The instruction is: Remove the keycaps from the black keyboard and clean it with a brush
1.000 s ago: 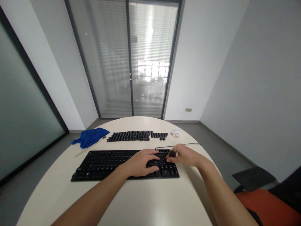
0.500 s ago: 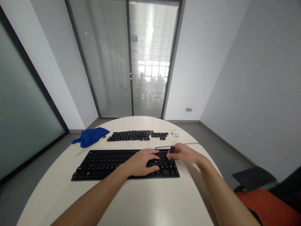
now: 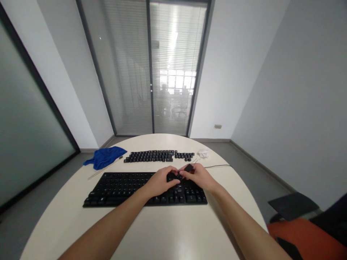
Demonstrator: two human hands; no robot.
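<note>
A black full-size keyboard [image 3: 124, 187] lies flat on the table. My right hand [image 3: 200, 176] is closed on a black-handled keycap puller [image 3: 189, 167], held tilted above the keyboard's right part. Thin wire prongs at its lower end point left toward my other hand. My left hand [image 3: 162, 181] is over the keyboard's right half, its fingers bent in around the puller's tip and the thumb below. Whatever sits between those fingertips is dark and too small to make out. Behind the keyboard stand rows of loose black keycaps [image 3: 151, 156].
On the round cream table [image 3: 173, 231] are a blue cloth [image 3: 107, 157], a thin brush [image 3: 105, 169] and crumpled white tissue [image 3: 203, 154]. A black cable [image 3: 218, 165] runs off to the right. An orange-seated chair [image 3: 300, 236] stands at the lower right.
My right hand has moved left with the keycap puller, tilting it away from the keyboard's right end. My left fingers, spread over the keys before, have curled in to meet its tip.
</note>
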